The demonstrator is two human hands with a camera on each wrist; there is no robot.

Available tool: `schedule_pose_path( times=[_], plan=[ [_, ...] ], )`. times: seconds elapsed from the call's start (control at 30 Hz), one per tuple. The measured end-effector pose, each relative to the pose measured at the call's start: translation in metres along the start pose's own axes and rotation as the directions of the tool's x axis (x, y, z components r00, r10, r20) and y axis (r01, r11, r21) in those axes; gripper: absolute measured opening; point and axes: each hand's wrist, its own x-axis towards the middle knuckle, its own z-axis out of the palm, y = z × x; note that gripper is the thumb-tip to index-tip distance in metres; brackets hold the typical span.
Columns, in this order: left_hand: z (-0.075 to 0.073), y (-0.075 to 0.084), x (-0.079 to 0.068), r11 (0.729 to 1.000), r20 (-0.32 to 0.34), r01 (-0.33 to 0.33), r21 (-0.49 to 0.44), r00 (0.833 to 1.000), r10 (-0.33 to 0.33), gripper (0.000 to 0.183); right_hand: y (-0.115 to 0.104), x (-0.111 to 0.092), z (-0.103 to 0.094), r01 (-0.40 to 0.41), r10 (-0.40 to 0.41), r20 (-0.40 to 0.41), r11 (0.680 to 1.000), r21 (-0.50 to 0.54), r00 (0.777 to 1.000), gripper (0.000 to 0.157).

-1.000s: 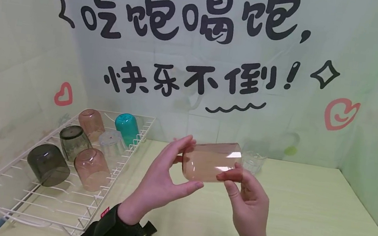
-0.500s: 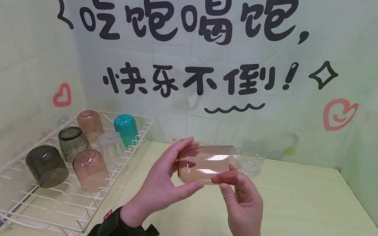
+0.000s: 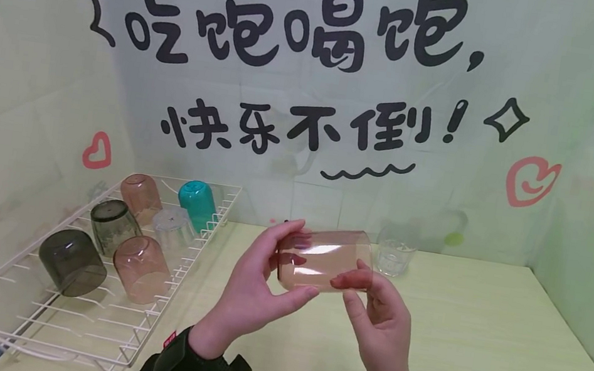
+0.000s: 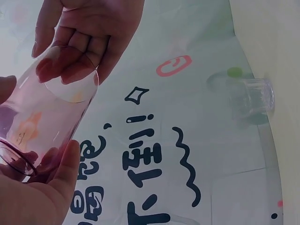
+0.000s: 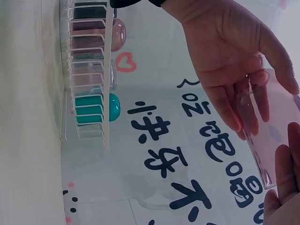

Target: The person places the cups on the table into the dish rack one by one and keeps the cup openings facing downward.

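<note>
A transparent pink cup [image 3: 331, 247] is held on its side above the table in the head view. My left hand [image 3: 254, 284] grips its left end, with the thumb along the lower front and the fingers behind. At the other end my right hand [image 3: 383, 331] pinches the wall by the rim, thumb outside, fingers showing pink through the wall. In the left wrist view the right hand [image 4: 101, 28] is at the cup's far end. The right wrist view has the cup [image 5: 276, 122] between both hands, partly cut off by the frame edge.
A white wire rack [image 3: 83, 326] on the left bears several upside-down cups, among them a teal cup [image 3: 197, 204], a dark grey cup [image 3: 72, 262] and a pink cup [image 3: 141, 268]. A clear glass [image 3: 394, 257] stands at the table's back by the printed backdrop [image 3: 251, 185].
Both hands and the cup have shifted slightly left and down in the head view, uncovering more of the clear glass. The grip on the cup looks the same.
</note>
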Motion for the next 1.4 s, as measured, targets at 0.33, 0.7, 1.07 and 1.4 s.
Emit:
schedule_pose_path(
  times=[0.33,0.7,1.07,1.4],
  plan=[
    [-0.005,0.002,0.0,1.0,-0.029,0.022,0.007,0.999,-0.022,0.074,-0.001,0.0,-0.007,0.003,-0.003,0.029,1.0,0.003,1.0,0.04],
    [-0.01,0.004,0.002,0.999,-0.032,0.033,0.033,0.999,-0.032,0.074,-0.001,0.0,-0.019,0.004,-0.003,0.03,1.0,-0.017,1.0,0.045],
    [-0.022,0.011,0.001,0.995,-0.055,0.069,0.078,0.996,-0.065,0.075,-0.008,0.005,-0.033,0.052,-0.048,0.06,0.996,-0.066,0.997,0.047],
    [-0.038,0.018,-0.001,0.988,-0.066,0.11,0.111,0.992,-0.103,0.074,-0.016,0.01,-0.038,0.086,-0.081,0.065,0.994,-0.065,0.995,0.046]
  ],
)
